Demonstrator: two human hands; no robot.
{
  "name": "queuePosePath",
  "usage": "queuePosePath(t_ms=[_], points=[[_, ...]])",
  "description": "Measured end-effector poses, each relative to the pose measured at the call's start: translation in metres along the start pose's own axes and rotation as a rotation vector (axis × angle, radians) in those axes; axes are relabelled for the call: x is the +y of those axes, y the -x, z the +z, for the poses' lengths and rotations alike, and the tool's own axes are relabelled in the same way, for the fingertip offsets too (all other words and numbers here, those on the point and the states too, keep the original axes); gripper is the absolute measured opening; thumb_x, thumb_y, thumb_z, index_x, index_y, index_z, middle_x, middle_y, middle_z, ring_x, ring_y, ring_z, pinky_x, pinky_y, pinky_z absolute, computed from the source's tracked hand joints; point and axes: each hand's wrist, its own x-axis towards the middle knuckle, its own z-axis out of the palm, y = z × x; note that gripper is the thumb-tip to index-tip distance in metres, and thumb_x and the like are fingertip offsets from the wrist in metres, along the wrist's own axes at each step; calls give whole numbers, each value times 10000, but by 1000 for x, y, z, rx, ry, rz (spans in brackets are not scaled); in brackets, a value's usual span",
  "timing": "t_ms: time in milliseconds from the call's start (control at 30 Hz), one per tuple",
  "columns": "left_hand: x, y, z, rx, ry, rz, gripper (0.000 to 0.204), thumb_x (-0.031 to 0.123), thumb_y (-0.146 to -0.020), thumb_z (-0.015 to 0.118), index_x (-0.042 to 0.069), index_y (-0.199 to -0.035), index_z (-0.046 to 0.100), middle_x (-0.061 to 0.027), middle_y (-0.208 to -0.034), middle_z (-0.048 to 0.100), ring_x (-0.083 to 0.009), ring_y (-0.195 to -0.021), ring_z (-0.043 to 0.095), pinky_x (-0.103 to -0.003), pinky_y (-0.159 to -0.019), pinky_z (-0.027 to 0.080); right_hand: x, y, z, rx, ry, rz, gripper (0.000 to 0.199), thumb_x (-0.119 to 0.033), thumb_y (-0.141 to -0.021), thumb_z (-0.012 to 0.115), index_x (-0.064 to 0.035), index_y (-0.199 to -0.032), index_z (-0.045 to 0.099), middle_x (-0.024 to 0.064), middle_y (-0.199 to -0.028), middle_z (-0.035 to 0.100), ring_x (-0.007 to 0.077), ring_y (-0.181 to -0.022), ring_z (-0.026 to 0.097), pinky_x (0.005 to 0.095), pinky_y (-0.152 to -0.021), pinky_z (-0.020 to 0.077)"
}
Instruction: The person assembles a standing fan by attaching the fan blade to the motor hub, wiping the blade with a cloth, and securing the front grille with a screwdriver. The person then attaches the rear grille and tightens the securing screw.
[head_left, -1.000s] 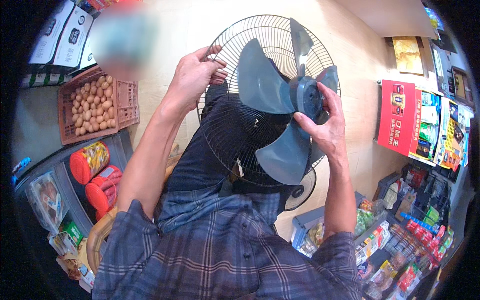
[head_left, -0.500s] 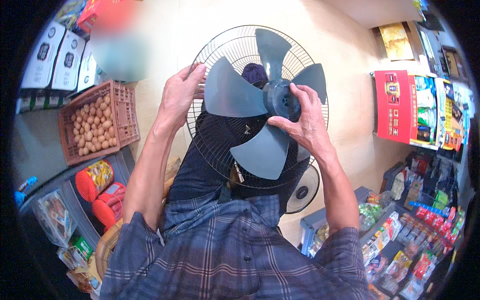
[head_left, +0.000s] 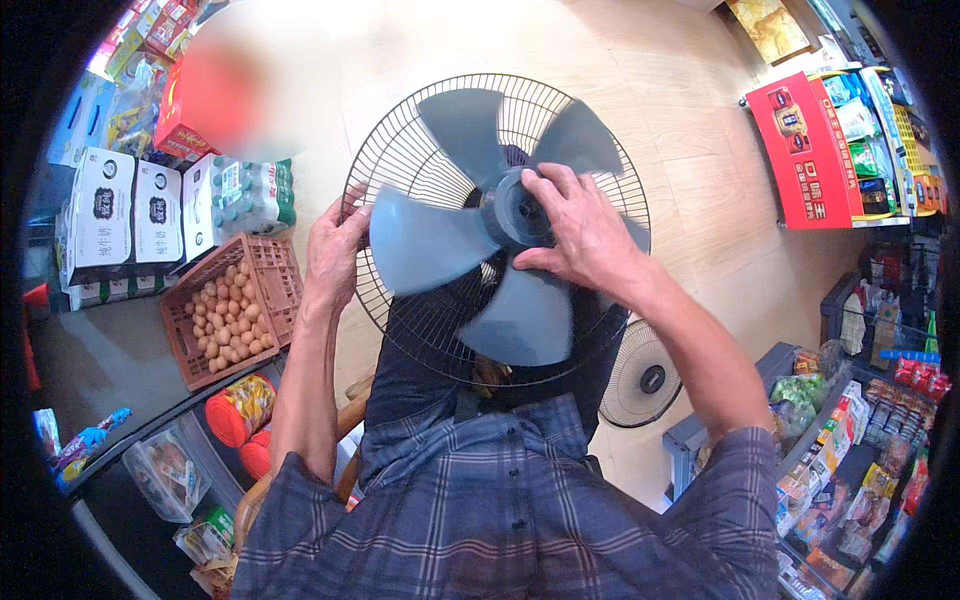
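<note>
above the person's lap, a fan blade assembly (head_left: 430,240) is positioned over a round black wire guard (head_left: 400,145), with its hub facing up toward the head camera. the assembly is grey-blue and has five blades; the blade on the right is partly covered by the right hand (head_left: 592,222). the right hand grips the hub: the thumb bears on its lower edge and the fingers are set at its upper right edge. the left hand (head_left: 335,250) grips the left rim of the wire guard, its thumb close to the tip of the left blade; whether thumb and blade touch cannot be determined. the dark trousers (head_left: 415,345) are visible through the lower wires, and the checked shirt (head_left: 450,510) lies below them in view. to the right of the lap, a second round grille (head_left: 628,372) with a dark centre is located near the pale floor (head_left: 690,200). to the left, a brown plastic crate (head_left: 275,285) contains eggs (head_left: 232,320); white cartons (head_left: 105,210) and a wrapped pack of bottles (head_left: 255,190) are located beyond it. at the upper right, a red display box (head_left: 800,160) stands beside packaged goods. at the lower right, racks carry small packets (head_left: 865,510).
</note>
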Motion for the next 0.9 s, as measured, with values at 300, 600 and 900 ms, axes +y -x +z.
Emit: queuePosePath(t_ms=[300, 600, 900], points=[[5, 4, 2, -31, 42, -36, 442, 203, -938, 569, -35, -1308, 525, -116, -1087, 640, -167, -880, 631, -314, -811, 512, 11, -6, 1, -204, -83, -205, 1078, -418, -638, 868, -187, -1518, 289, 171, -1589, 177, 441, -1448, 171, 583, -1176, 182], [-1, -1, -3, -8, 125, 9, 412, 110, -955, 536, -68, -1324, 490, -95, -960, 673, -139, -794, 655, -280, -745, 552, 2, -22, 54, 56, -168, -119, 1008, -456, -719, 801, -75, -1501, 291, 178, -1569, 229, 394, -1461, 155, 541, -1193, 142], [16, 17, 2, 42, -81, 25, 445, 144, -948, 556, -27, -1354, 490, -132, -1191, 623, -166, -984, 641, -293, -792, 552, 98, 77, -27, 969, -857, 272, 400, -106, -933, 639, 19, -1294, 521, 122, -1181, 637, 203, -1082, 619, 317, -967, 497]])
